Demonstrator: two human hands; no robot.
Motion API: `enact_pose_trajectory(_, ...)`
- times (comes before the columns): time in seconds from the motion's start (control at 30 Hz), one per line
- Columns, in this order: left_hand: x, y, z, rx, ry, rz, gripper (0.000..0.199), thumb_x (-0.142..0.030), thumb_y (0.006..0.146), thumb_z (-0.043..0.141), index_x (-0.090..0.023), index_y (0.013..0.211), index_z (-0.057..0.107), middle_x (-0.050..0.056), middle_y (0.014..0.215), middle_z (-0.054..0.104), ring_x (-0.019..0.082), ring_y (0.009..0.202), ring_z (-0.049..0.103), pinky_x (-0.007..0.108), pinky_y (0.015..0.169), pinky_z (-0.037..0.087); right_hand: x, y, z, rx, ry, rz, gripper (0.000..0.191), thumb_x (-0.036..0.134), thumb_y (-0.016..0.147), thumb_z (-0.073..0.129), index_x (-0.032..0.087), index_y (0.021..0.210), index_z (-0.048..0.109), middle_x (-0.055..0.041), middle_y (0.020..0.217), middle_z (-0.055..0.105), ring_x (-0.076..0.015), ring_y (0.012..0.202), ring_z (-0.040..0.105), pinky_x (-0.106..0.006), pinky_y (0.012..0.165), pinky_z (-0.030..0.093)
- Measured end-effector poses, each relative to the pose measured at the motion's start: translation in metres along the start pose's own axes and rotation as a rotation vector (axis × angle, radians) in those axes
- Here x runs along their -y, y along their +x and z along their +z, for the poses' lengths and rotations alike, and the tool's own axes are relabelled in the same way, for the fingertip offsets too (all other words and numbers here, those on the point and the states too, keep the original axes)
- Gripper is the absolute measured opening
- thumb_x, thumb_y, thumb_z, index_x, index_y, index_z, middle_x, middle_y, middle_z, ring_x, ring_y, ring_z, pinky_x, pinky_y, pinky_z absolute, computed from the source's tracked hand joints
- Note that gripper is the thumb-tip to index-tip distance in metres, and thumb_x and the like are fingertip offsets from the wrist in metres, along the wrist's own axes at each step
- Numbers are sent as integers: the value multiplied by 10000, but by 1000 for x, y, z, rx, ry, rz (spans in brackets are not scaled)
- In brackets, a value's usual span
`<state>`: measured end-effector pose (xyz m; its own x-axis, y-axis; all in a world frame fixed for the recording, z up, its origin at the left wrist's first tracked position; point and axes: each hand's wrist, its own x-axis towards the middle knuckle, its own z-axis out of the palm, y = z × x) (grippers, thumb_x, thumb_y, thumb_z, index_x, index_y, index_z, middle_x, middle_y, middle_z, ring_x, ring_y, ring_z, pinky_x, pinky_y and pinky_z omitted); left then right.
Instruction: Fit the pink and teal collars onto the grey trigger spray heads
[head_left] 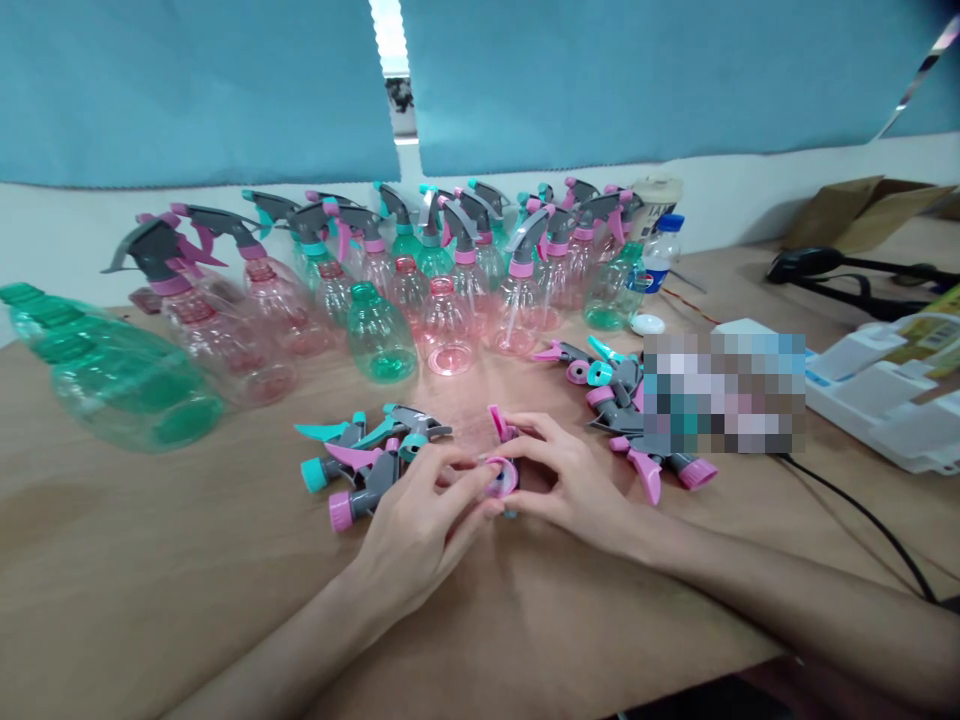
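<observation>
Both hands meet over the table in the middle of the head view, around one trigger spray head [504, 478] with a pink collar. The collar's open underside faces me. My right hand [566, 480] grips this spray head from the right, its fingers curled round it. From the left, my left hand [431, 505] pinches at the collar, its fingertips at the opening. Whether a small part sits between those fingertips is hidden. Several loose spray heads [367, 460] with pink or teal parts lie beside my left hand. More loose spray heads [630, 400] lie past my right hand.
Pink and green spray bottles stand behind, some open like the green bottle [382, 335], others capped. Green bottles [120, 380] lean at left. A Pepsi bottle [660, 255], white lid [646, 324], white plastic tray [885, 400], black cable [855, 505] and cardboard box [862, 212] are rightward.
</observation>
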<state>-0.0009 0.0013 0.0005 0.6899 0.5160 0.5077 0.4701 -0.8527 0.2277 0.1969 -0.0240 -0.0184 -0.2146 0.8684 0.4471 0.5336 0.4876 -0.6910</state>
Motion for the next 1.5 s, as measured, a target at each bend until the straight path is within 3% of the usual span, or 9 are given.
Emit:
enact_pose_trajectory(0.2, -2, -2, -1, 25, -75, 61, 225, -320, 898, 534, -207, 1076, 612, 85, 1019, 552, 166, 814, 545, 279, 644, 523, 1, 0, 0, 64, 45, -52, 262, 301, 757, 712, 236, 1005, 654, -81, 1245, 563, -245, 1181, 526, -417, 971, 451)
enact_pose_trajectory(0.43, 1, 2, -5, -55, 123, 45, 237, -341, 927, 469, -218, 1015, 651, 73, 929, 558, 187, 829, 541, 291, 645, 515, 0, 1, -2, 50, 18, -16, 282, 352, 755, 710, 235, 1007, 658, -85, 1227, 576, -250, 1162, 541, -423, 964, 455)
enact_pose_trajectory(0.63, -2, -1, -3, -21, -4, 98, 225, -304, 897, 540, -171, 1067, 607, 89, 1000, 529, 179, 864, 521, 277, 669, 519, 0, 0, -1, 57, 33, -43, 269, 318, 752, 714, 227, 999, 657, -88, 1220, 573, -244, 1154, 542, -409, 949, 464)
enact_pose_trajectory(0.8, 0, 3, -4, -60, 99, 34, 199, -297, 912, 500, -205, 1018, 641, 87, 988, 529, 219, 910, 517, 344, 701, 508, 2, 2, -1, 48, 12, -22, 260, 324, 761, 707, 233, 1000, 657, -82, 1220, 578, -243, 1163, 539, -409, 956, 461)
enact_pose_trajectory(1.03, -8, 1, -2, -14, -94, 16, 200, -262, 897, 528, -183, 1056, 621, 81, 999, 523, 195, 924, 507, 302, 712, 515, 1, -2, -1, 58, 25, -26, 270, 288, 755, 713, 223, 1012, 658, -88, 1230, 559, -242, 1167, 533, -406, 965, 454)
enact_pose_trajectory(1.3, -2, 4, -2, -81, 50, -46, 207, -244, 918, 478, -205, 1003, 663, 81, 974, 536, 217, 912, 521, 353, 730, 480, 3, 2, -2, 50, 24, -16, 271, 332, 758, 711, 211, 994, 656, -87, 1225, 577, -227, 1149, 545, -379, 957, 457)
enact_pose_trajectory(1.5, -11, -1, 0, -47, -170, -146, 183, -170, 918, 475, -191, 1025, 623, 52, 947, 498, 162, 865, 506, 296, 744, 471, 2, 1, 0, 48, 39, -40, 258, 314, 752, 719, 200, 975, 659, -93, 1208, 574, -218, 1147, 543, -361, 951, 458)
